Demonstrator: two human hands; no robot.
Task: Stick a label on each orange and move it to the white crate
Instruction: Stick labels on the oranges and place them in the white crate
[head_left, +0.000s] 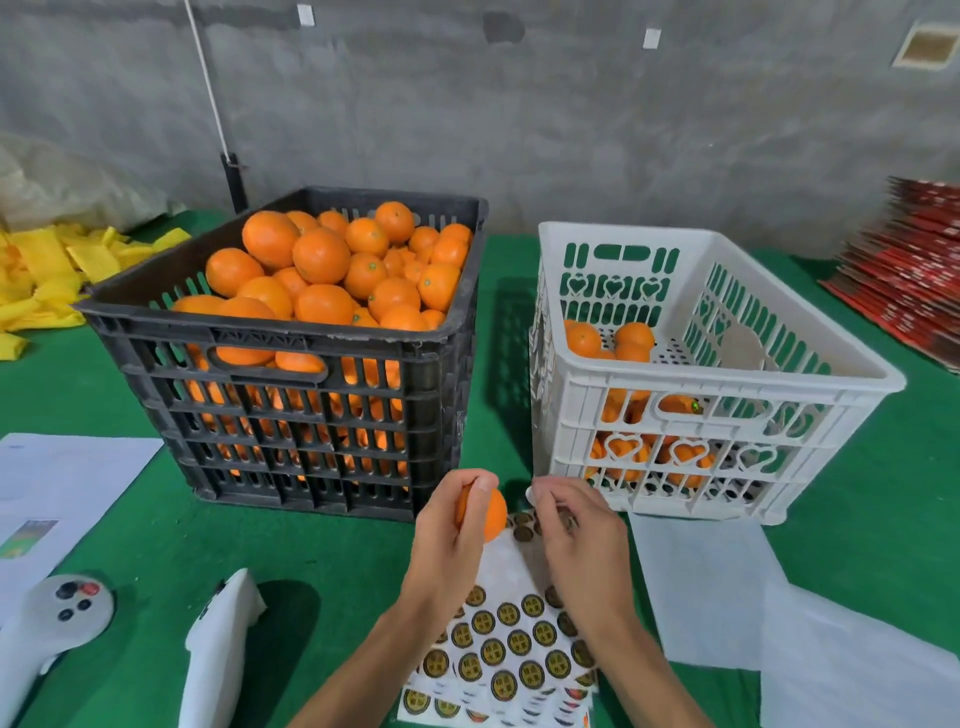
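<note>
Fingers (470, 499) of the left hand (447, 540) curl round a round orange (491, 512), held just in front of the black crate (291, 343), its facing unclear, while the right hand (576, 535) beside it pinches something small I cannot make out, above the label sheet (498, 649). Black crate sits heaped to the rim with oranges (322, 260); the white crate (691, 374), to its right, holds only a few oranges (613, 340) at the bottom.
</note>
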